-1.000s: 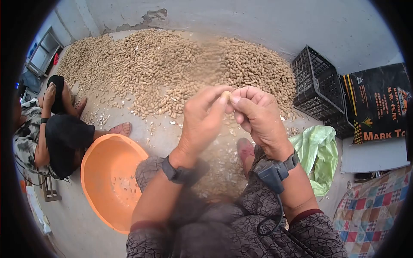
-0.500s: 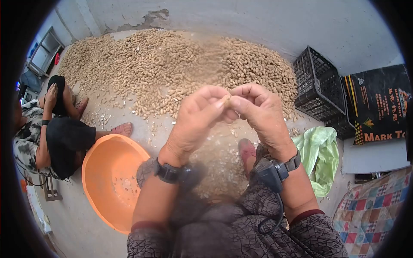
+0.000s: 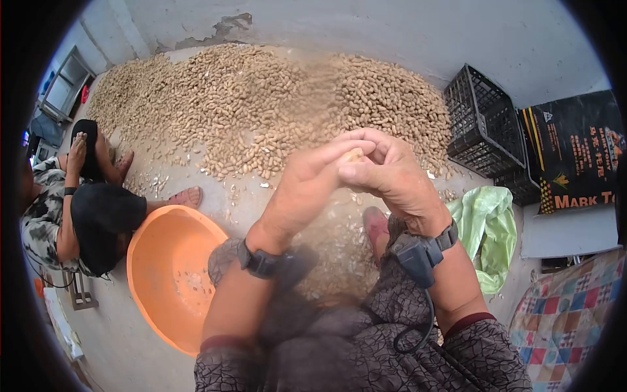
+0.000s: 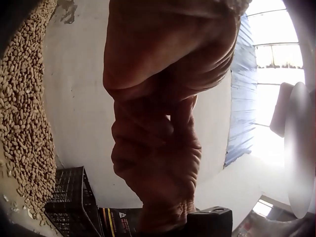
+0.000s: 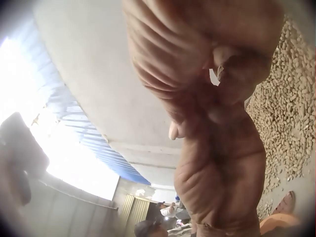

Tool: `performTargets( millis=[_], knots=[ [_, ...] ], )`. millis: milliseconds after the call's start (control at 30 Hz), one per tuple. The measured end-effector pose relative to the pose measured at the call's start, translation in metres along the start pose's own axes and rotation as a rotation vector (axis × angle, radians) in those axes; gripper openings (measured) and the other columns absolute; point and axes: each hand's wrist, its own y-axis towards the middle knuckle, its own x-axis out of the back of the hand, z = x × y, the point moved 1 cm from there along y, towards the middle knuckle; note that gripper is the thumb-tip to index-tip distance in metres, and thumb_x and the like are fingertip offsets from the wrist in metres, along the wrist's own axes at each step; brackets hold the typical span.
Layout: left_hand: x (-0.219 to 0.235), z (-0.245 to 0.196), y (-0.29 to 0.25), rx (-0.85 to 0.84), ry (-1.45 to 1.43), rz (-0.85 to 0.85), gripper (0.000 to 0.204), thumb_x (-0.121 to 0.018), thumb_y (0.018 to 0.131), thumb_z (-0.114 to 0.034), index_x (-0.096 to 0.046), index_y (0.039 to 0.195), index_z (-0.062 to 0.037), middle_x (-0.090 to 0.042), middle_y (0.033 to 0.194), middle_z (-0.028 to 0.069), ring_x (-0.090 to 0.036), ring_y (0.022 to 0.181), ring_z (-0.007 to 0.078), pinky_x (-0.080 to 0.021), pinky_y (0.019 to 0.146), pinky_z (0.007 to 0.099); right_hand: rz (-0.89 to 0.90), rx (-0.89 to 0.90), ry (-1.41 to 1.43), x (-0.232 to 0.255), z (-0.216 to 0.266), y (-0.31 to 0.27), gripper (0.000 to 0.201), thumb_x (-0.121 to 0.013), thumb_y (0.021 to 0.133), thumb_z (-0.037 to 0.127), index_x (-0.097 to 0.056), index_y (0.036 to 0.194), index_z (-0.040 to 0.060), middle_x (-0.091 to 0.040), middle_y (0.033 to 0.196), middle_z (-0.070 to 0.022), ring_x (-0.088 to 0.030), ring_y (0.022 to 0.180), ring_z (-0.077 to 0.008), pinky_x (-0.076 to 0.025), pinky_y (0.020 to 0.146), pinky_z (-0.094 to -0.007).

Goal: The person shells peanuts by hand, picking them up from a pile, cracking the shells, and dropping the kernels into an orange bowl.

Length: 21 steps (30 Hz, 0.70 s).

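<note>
Both hands meet in front of the lap in the head view, around a small pale peanut (image 3: 356,155). My left hand (image 3: 302,178) grips it from the left, its fingers reaching across to the right hand. From the other side my right hand (image 3: 398,173) pinches it, thumb bent in over the front. Fingers hide most of the peanut. Both wrist views show the hands from below, dark and joined at the fingers. Beyond them a wide heap of peanuts (image 3: 241,98) lies on the floor against the wall.
An orange basin (image 3: 157,261) with a few bits inside stands at the left, beside a seated person (image 3: 49,215). To the right are black crates (image 3: 480,124), a green sack (image 3: 486,222), a black printed bag (image 3: 581,150) and a patchwork cloth (image 3: 565,313). Shells litter the floor.
The hands have closed in tighter on the peanut, with the left fingers now overlapping the right hand. The peanut has shifted slightly right. The basin and heap stay put.
</note>
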Motion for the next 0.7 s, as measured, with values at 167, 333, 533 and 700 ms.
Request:
performTargets(
  millis=[167,333,533,700],
  knots=[
    [-0.001,-0.005,-0.002,-0.019,0.080,0.068,0.035,-0.047,0.088,-0.001,-0.053,0.122,0.0035,-0.062,0.101,0.0063,-0.059,0.091,0.0112,-0.048,0.079,0.0238,0.036,-0.043,0.099,0.007,-0.003,0.001,0.029,-0.071,0.080,0.015,-0.058,0.102,0.0017,-0.059,0.080,0.0014,-0.051,0.065,-0.0028,-0.040,0.054,-0.0181],
    [-0.013,-0.011,-0.009,-0.095,-0.018,0.053,0.036,-0.050,0.087,0.001,-0.052,0.122,0.0055,-0.062,0.096,0.0074,-0.060,0.085,0.0109,-0.050,0.074,0.0235,-0.041,-0.022,0.134,0.002,-0.004,-0.002,0.019,-0.070,0.080,0.014,-0.059,0.088,0.0003,-0.058,0.071,-0.0018,-0.050,0.053,-0.0043,-0.037,0.045,-0.0174],
    [-0.011,-0.004,-0.015,0.006,0.041,0.076,0.033,-0.051,0.090,-0.008,-0.052,0.119,0.0075,-0.064,0.087,0.0088,-0.061,0.072,0.0115,-0.050,0.068,0.0236,-0.067,-0.014,0.135,0.001,-0.012,-0.004,0.016,-0.069,0.080,0.011,-0.059,0.081,-0.0011,-0.058,0.065,-0.0042,-0.050,0.045,-0.0065,-0.038,0.036,-0.0185],
    [-0.014,-0.006,-0.015,0.024,0.003,0.045,0.031,-0.049,0.091,-0.008,-0.053,0.118,0.0070,-0.063,0.085,0.0083,-0.060,0.069,0.0114,-0.050,0.063,0.0235,-0.097,-0.037,0.129,-0.001,-0.007,-0.004,0.019,-0.069,0.078,0.013,-0.058,0.073,-0.0017,-0.058,0.061,-0.0068,-0.052,0.044,-0.0096,-0.039,0.036,-0.0210]
  ],
)
